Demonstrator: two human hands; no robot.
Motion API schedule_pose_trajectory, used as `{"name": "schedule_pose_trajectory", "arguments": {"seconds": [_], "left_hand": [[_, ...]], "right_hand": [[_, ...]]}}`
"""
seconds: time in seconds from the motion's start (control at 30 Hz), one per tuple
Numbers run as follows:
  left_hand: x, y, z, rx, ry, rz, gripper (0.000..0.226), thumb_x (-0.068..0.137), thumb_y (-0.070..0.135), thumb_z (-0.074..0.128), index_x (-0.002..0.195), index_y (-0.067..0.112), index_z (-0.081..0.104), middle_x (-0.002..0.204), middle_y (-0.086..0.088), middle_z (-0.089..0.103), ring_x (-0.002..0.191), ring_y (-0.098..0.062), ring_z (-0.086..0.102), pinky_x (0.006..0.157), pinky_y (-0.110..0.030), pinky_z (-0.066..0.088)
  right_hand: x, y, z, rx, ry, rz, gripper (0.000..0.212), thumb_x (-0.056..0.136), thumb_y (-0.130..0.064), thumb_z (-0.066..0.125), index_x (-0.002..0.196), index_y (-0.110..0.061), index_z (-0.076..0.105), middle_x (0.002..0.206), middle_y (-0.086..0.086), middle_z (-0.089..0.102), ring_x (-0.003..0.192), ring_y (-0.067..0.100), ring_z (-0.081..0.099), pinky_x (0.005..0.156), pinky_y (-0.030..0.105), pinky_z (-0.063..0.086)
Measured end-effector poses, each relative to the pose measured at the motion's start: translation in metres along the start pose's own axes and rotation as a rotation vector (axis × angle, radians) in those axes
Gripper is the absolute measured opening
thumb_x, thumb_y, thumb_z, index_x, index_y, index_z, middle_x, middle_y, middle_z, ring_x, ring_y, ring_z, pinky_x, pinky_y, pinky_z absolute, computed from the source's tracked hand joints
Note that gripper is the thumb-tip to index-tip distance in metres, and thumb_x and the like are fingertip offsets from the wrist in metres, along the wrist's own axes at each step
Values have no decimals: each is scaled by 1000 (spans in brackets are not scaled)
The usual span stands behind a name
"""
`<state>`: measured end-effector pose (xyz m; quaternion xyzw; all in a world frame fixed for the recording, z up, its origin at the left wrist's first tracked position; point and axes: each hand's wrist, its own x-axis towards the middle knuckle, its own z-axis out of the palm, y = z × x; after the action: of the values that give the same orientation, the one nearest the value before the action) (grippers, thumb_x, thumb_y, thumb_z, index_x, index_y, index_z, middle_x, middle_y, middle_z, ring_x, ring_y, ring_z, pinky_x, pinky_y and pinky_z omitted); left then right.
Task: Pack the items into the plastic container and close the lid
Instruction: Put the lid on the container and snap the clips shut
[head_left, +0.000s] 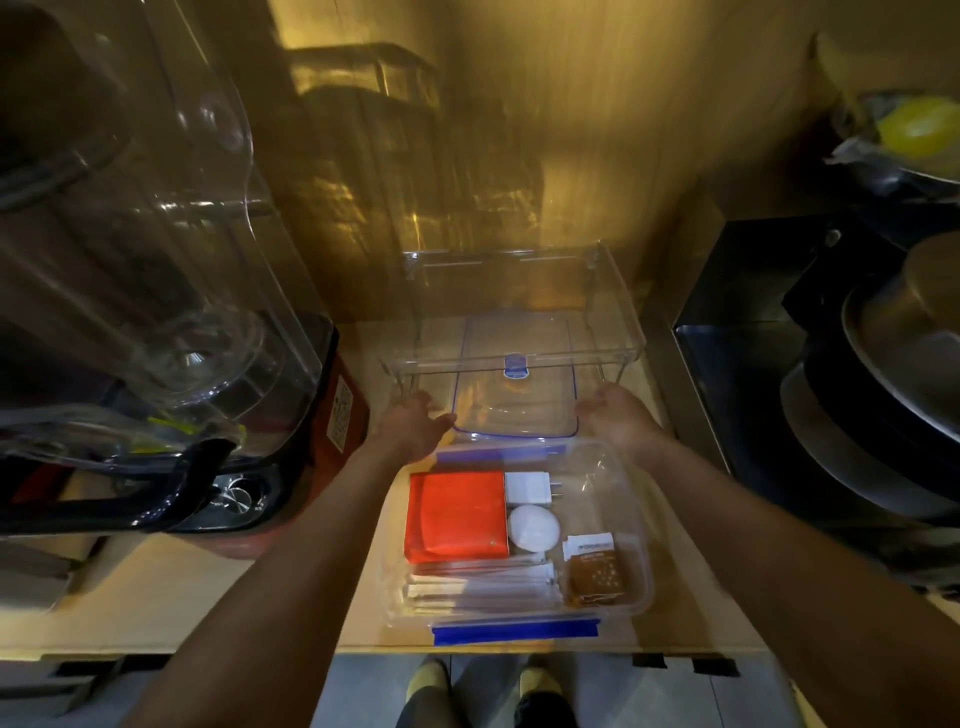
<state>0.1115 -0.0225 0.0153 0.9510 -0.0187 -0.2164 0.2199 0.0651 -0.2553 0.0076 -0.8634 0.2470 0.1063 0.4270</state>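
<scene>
container: clear plastic container (631, 499) sits open on the wooden counter (182, 587), near its front edge; blue clips on the near and far rims
contents: orange packet (457, 517) at left; white charger plug (527, 488) beside it at the far side; white egg-shaped item (533, 527) just in front of the plug; brown snack pack (597, 574) at near right; white sachets (478, 579) along the near wall
lid: clear lid with blue seal (514, 389) lies just beyond the container, under a clear acrylic riser (613, 291)
left hand: left hand (410, 428) at the lid's left edge; fingers (415, 402) spread and curled toward it; cannot tell if it has a grip
right hand: right hand (621, 415) at the lid's right edge; fingers (597, 402) loosely curled; grip unclear
surroundings: blender with clear jug (156, 291) at left; stacked metal pans (883, 395) at right
</scene>
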Motion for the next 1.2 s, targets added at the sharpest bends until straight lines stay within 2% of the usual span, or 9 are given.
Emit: {"name": "schedule_pose_trajectory", "arguments": {"seconds": [0.13,0.27,0.33,0.5,0.63,0.73,0.83,1.0,1.2], "left_hand": [[15,-3,-5,-14,-164,-147,54,97,34,44,136,-2,38,144,-23,42,131,-35,42,106,-40,35],[14,3,-4,66,-280,-92,43,101,27,33,133,0,45,145,-22,41,132,-32,41,106,-34,33],[18,7,-2,-9,-266,-118,40,101,23,33,131,0,47,141,-22,46,129,-32,44,104,-33,35],[28,9,1,-433,-191,-198,17,95,12,45,83,5,55,78,-8,57,67,-17,54,64,-30,45],[34,4,-3,-717,-143,-232,22,92,6,50,72,11,56,68,-5,52,54,-9,49,52,-22,36],[30,4,-11,-913,-200,-261,23,90,4,51,71,14,58,58,-3,51,48,-8,46,48,-19,37],[23,5,-18,-1034,-295,-324,22,89,10,53,68,15,57,41,3,54,39,-7,53,47,-19,42],[14,10,-23,-1156,-476,-355,18,85,18,50,69,14,53,61,-2,49,58,-14,48,59,-27,41],[10,14,-17,-1110,-472,-358,16,84,20,50,72,12,57,70,-4,55,64,-16,53,61,-27,45]], "right_hand": [[2,-3,-1,114,-174,86,31,88,-20,59,106,5,60,99,19,61,88,28,58,73,31,43],[3,-7,1,169,-191,147,18,89,-19,59,83,-2,60,76,11,57,65,20,55,57,28,43],[7,-4,4,243,-149,160,23,87,-16,61,94,7,63,76,15,59,68,23,55,61,28,42],[6,-7,9,311,-2,129,10,77,-1,64,74,-1,55,76,18,46,72,24,46,66,32,32],[7,-12,7,398,64,96,31,78,-1,63,60,-15,41,71,14,39,69,24,42,66,34,31],[7,-16,5,523,116,108,15,81,0,62,72,-8,53,63,12,48,61,23,48,60,32,43],[0,-20,1,803,119,188,4,84,2,62,82,-1,59,80,12,60,70,18,59,69,27,53],[-23,-21,-10,1108,70,218,8,83,8,57,86,4,64,84,15,68,69,17,68,57,22,57],[-40,-1,-31,1232,-19,124,27,87,12,44,112,18,52,102,28,57,81,26,57,83,36,49]]}}
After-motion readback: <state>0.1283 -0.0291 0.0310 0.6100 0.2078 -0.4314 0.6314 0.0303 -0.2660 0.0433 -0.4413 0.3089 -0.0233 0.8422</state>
